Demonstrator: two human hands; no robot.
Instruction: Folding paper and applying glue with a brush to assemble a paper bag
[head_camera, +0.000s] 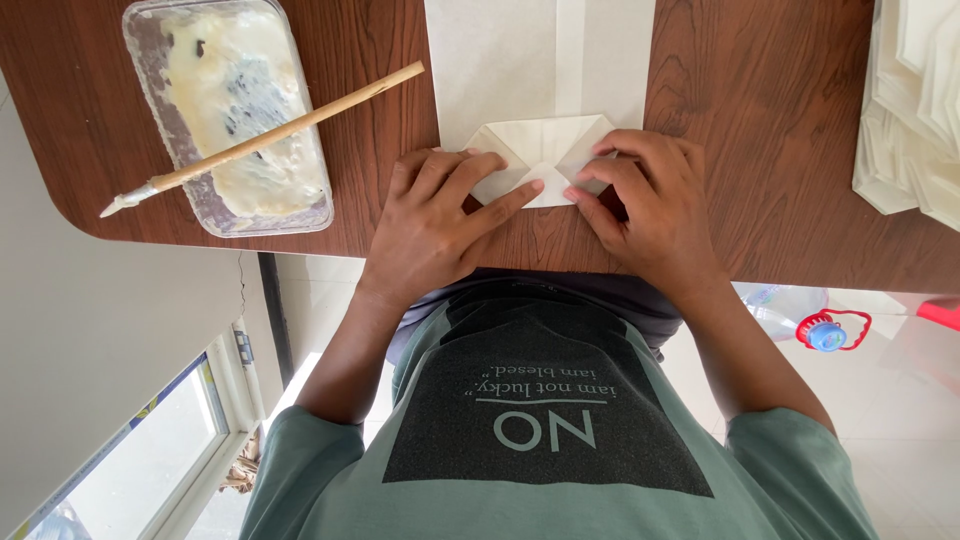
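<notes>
Both hands pressed flat on the folded end of a paper bag (540, 75) on the counter (780, 120). The left hand (430, 225) and right hand (655, 205) held nothing, fingers down on 2 folded flaps.

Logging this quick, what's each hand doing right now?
Left hand: open, fingers pressing the folded white paper.
Right hand: fingers curled, pressing the paper's fold.

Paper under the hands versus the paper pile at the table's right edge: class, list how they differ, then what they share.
The paper under the hands is one flat sheet, its near end folded into pointed flaps; the paper pile is many pieces heaped together. The left hand and right hand press the sheet; the pile lies untouched, partly out of frame. Both are off-white, on the brown table.
</notes>
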